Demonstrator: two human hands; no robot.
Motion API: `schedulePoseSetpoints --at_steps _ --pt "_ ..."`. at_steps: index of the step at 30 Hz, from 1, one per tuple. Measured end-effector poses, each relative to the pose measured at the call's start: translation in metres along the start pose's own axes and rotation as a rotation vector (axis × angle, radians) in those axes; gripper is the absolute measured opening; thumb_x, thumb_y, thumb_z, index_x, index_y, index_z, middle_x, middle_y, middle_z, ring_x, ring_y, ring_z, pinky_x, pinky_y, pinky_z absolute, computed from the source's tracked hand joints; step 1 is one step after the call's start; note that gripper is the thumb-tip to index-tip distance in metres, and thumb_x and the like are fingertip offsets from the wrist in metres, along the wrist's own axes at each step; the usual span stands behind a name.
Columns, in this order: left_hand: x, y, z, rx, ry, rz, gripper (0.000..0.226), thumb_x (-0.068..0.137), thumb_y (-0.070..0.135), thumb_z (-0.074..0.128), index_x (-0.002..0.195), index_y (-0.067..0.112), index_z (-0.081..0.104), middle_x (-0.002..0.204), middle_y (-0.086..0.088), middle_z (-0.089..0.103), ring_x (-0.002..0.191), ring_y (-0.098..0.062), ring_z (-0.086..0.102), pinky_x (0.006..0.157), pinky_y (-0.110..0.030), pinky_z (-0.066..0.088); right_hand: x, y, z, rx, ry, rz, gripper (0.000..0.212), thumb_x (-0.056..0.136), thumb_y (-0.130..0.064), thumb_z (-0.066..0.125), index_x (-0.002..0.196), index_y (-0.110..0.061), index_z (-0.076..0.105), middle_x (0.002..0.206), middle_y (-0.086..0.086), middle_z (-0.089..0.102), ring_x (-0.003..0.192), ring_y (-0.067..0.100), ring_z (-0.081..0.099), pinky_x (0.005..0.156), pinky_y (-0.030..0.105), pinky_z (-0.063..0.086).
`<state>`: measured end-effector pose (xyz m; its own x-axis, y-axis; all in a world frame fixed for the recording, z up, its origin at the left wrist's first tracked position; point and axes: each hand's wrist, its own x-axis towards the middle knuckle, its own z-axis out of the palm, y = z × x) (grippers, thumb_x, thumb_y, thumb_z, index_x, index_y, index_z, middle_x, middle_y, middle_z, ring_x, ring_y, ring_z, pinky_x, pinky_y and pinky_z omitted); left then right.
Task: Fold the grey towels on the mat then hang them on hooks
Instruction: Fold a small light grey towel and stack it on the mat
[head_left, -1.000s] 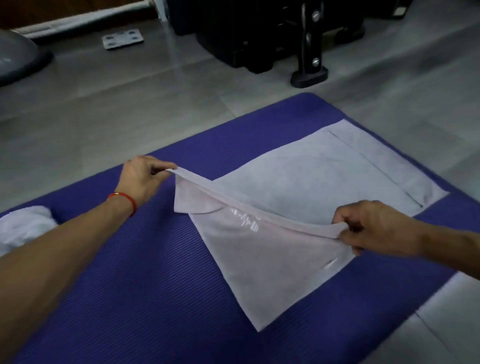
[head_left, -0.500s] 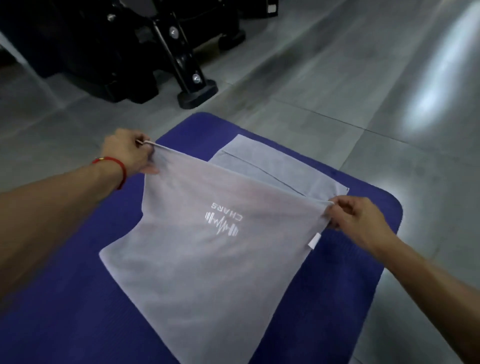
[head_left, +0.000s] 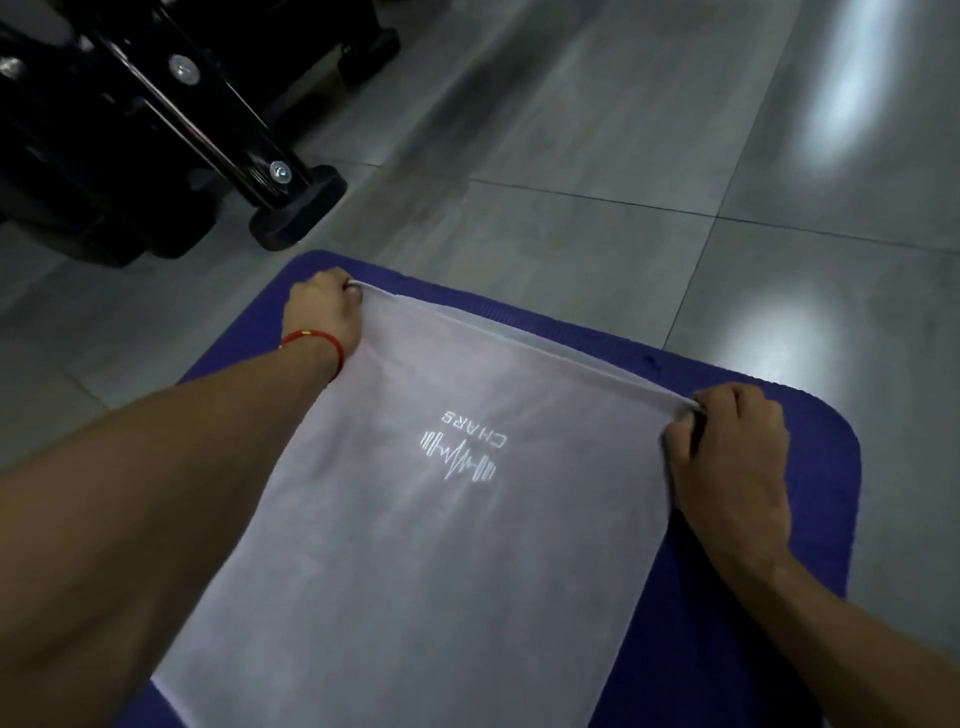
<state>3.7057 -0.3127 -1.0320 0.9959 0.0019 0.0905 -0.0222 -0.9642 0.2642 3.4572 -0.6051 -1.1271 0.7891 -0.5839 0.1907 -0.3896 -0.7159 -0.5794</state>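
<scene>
A pale grey towel (head_left: 415, 561) with a white logo lies folded in half on the blue mat (head_left: 810, 519), its doubled far edge near the mat's end. My left hand (head_left: 324, 309), a red thread round its wrist, pinches the far left corner. My right hand (head_left: 727, 447) grips the far right corner with curled fingers. Both corners sit low on the mat and the edge is stretched taut between them. My left forearm covers the towel's left side.
The black frame and rubber foot of a gym machine (head_left: 291, 208) stand on the grey tiled floor (head_left: 597, 234) just beyond the mat's far left corner. Bare tiles lie ahead and to the right of the mat.
Both hands carried the near edge of the towel forward over the far half and lowered it to the mat's end. The far half is now covered.
</scene>
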Motion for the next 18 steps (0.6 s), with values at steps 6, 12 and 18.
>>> schedulePoseSetpoints --at_steps 6,12,18 --pt "0.021 0.020 0.040 -0.060 -0.136 -0.036 0.025 0.102 0.017 0.047 0.105 0.001 0.066 0.111 -0.024 0.066 0.108 -0.043 0.058 0.088 -0.043 0.046 0.001 0.006 0.008 -0.049 -0.004 0.002 0.024 0.086 -0.006 0.071 0.110 -0.007 0.066 0.101 0.015 0.062 0.092 0.032 0.049 0.082 0.051 0.042" --pt "0.033 0.031 0.041 -0.040 -0.295 -0.104 0.028 0.090 0.014 0.057 0.110 0.008 0.075 0.107 -0.018 0.072 0.104 -0.035 0.066 0.090 -0.034 0.054 0.006 0.009 0.013 -0.087 0.039 -0.056 0.039 0.087 -0.023 0.049 0.116 -0.003 0.067 0.104 0.021 0.059 0.093 0.036 0.046 0.079 0.052 0.040" --pt "0.021 0.025 0.013 -0.158 -0.285 -0.066 0.015 0.084 0.018 0.068 0.094 0.018 0.080 0.091 -0.002 0.075 0.089 -0.020 0.070 0.077 -0.024 0.052 0.006 0.005 0.011 -0.098 0.049 -0.065 0.022 0.090 -0.020 0.055 0.102 -0.004 0.063 0.096 0.018 0.058 0.087 0.035 0.046 0.074 0.050 0.040"
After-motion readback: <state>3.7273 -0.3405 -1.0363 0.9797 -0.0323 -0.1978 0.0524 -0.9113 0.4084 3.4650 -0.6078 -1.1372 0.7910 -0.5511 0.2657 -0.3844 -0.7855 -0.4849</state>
